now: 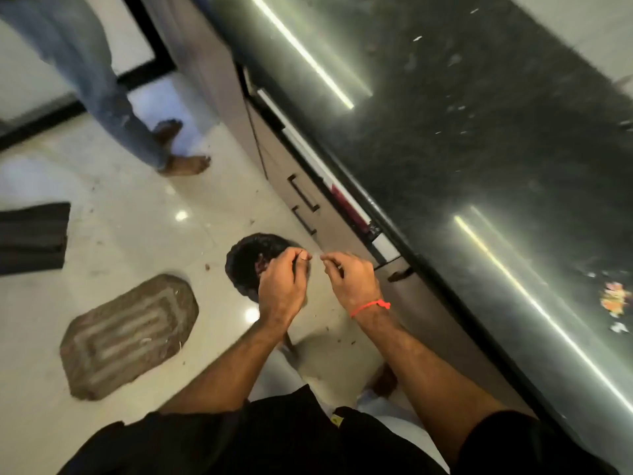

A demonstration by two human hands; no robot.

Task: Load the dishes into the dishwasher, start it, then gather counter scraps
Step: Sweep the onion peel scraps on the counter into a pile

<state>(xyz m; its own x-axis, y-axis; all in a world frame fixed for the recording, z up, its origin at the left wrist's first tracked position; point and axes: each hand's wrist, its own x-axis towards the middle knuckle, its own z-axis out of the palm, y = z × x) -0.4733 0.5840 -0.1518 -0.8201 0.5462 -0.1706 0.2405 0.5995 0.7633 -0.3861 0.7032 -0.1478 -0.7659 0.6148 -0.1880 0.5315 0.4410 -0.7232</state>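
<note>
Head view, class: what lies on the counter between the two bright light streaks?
In the head view, only dark speckled countertop shows between the streaks; the colourful scraps lie beyond the nearer streak.

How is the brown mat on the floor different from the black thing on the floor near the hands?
The brown mat has a pale striped pattern; the black thing is plain and dark. The brown mat has cut corners; the black thing looks rounded. The brown mat shows whole, while the left hand covers part of the black thing. Both lie flat on the pale floor.
</note>
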